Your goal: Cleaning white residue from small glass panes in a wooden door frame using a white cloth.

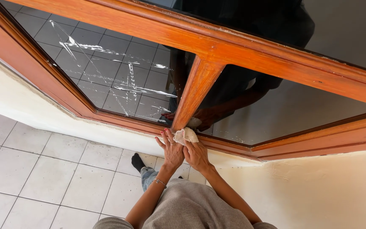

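Nearest me, my right hand (197,155) presses a crumpled off-white cloth (185,135) onto the varnished wooden window frame (200,82) where upright meets sill; my left hand (171,150) lies flat beside it, fingers spread, empty.

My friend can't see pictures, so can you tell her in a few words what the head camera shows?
Two hands press a small whitish cloth against the bottom of an orange-brown wooden window frame; the right hand holds the cloth, the left hand lies flat beside it. White streaks mark the left glass pane above a pale tiled floor.
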